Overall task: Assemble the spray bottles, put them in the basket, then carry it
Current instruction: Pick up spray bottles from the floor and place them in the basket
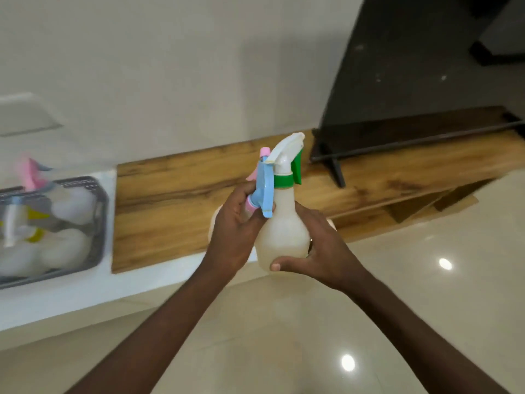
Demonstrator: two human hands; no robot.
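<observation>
A frosted, bulbous plastic spray bottle (284, 231) with a white-and-green trigger head stands upright, cupped by the right hand (321, 251). The left hand (235, 231) grips a blue-and-pink spray head (262, 191), perhaps on a second bottle. Blurred bottles fill the grey perforated basket (93, 223) on the white ledge beside the woodgrain shelf (170, 200).

One head-worn camera looks forward and steeply down from close above the arms. The two-handed grip on a spray bottle (282, 223) sits near frame centre. Left of the grip lies the basket (96, 223) at the frame edge; beyond it the wooden desk (181, 200); below, the floor (284, 336).
</observation>
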